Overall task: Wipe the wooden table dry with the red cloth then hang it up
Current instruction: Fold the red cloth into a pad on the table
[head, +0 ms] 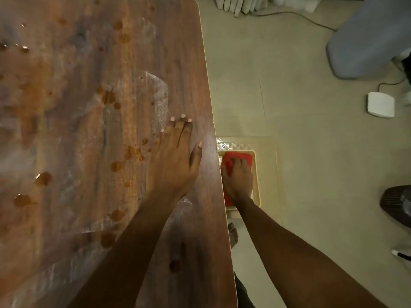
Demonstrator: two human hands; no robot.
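Observation:
The wooden table (89,130) fills the left of the view, its top dotted with water drops and wet smears. My left hand (175,156) lies flat on the table near its right edge, fingers straight. Below the table's edge, on the floor, a cream tray (256,174) holds the red cloth (235,158). My right hand (239,176) reaches down into the tray and its fingers curl over the cloth, gripping it. Most of the cloth is hidden under that hand.
A tiled floor (300,107) lies to the right. A grey-blue covered object (369,38) stands at the top right, with a cable and a white box (380,104) beside it. A dark fan (398,205) sits at the right edge. My bare foot (232,234) shows by the table.

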